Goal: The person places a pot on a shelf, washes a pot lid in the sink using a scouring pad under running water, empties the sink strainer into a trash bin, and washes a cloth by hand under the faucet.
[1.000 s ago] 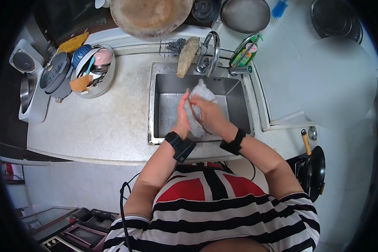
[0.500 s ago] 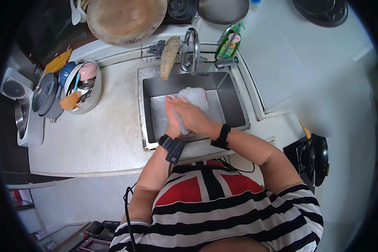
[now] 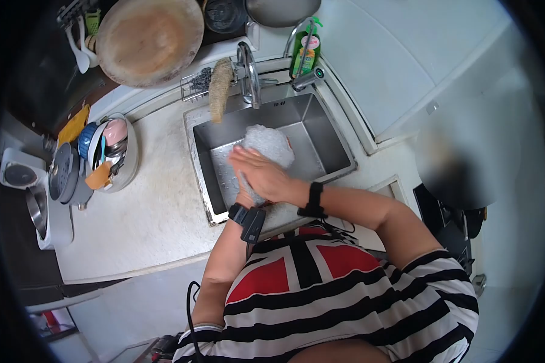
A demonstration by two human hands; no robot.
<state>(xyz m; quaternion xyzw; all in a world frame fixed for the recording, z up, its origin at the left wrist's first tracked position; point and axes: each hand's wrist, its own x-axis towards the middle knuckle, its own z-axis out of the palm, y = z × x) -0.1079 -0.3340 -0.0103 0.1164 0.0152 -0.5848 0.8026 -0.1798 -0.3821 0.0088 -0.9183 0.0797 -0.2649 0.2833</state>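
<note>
My right hand [image 3: 261,175] lies flat across my left hand [image 3: 244,196], its fingers stretched out together. The left hand is partly covered, but its palm seems flat against the right. Both are over the steel sink [image 3: 330,133]. Under and just beyond them is a white, foam-covered mass [image 3: 271,145] with a bit of reddish edge; what lies beneath the foam cannot be made out. Whether the hands touch it is unclear. The chrome faucet [image 3: 248,75] stands behind the sink. Beside it a dried loofah [image 3: 220,91] hangs over the rim.
A green soap bottle [image 3: 306,54] stands behind the sink's right corner. On the left counter a white basin [image 3: 131,154] holds bowls and utensils, with grey pots [image 3: 72,181] beside it. A large round wooden board [image 3: 151,42] leans at the back.
The camera view has shifted and turned slightly. My right hand now covers more of my left, and the two stay together over the sink. The foamy mass remains in the sink.
</note>
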